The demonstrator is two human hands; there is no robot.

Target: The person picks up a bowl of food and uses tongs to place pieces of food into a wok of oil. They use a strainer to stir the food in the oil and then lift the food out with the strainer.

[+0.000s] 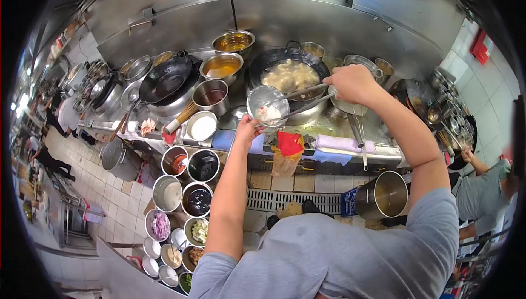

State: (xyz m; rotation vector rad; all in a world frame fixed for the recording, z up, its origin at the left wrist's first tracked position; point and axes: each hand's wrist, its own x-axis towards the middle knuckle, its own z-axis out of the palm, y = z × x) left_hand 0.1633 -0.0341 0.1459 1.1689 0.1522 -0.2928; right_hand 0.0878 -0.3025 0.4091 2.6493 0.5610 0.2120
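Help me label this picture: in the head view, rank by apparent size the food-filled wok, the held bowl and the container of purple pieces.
1. Food-filled wok
2. Held bowl
3. Container of purple pieces

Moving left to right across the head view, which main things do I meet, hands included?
Stockpot, white-filled pot, left hand, bowl it holds, right hand, red wall box.

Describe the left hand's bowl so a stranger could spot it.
Find the black wok of pale, foamy food. At its lower left, the left hand holds a small round bowl. Unlike the steel pot nearby, it is hand-held, with white and reddish pieces inside.
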